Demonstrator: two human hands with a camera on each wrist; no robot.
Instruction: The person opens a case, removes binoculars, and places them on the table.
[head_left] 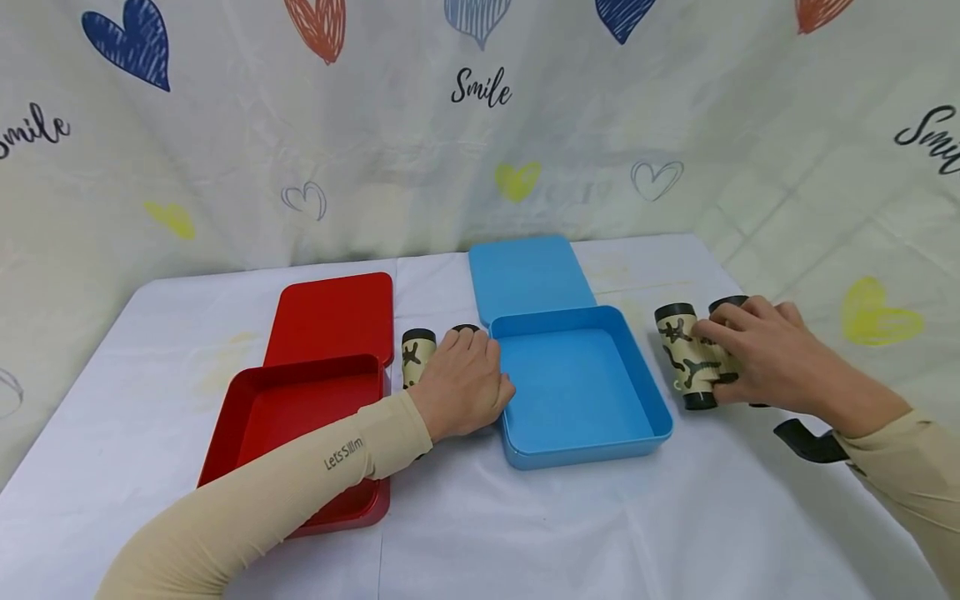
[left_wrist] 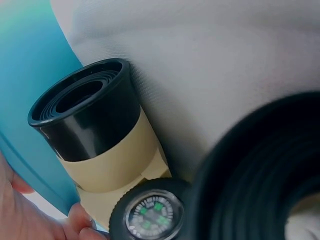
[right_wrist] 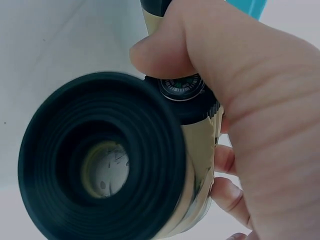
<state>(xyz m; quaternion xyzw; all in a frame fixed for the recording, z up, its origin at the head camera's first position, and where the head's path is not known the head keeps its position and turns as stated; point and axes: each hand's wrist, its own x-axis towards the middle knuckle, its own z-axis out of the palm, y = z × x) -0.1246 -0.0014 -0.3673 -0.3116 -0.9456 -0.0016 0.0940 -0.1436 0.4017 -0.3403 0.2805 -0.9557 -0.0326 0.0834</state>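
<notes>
Between the red and blue boxes lies a camouflage-patterned pair of binoculars (head_left: 417, 354) with black ends. My left hand (head_left: 461, 387) covers its right barrel and grips it; in the left wrist view the fingers (left_wrist: 80, 222) curl against the side of the binoculars (left_wrist: 112, 157), near a small compass (left_wrist: 152, 217). To the right of the blue box, my right hand (head_left: 772, 358) holds a second, matching pair of binoculars (head_left: 681, 354) by its right barrel. Up close in the right wrist view, the thumb (right_wrist: 162, 55) presses beside this pair's compass (right_wrist: 181, 86), other fingers wrapping the far side.
An open red box (head_left: 300, 408) stands at left under my left forearm, its red lid (head_left: 330, 318) behind it. The open blue box (head_left: 577, 383) sits mid-table, a blue lid (head_left: 528, 275) behind. A white cloth (head_left: 570, 533) covers the table; a heart-printed curtain (head_left: 405, 142) hangs at the back.
</notes>
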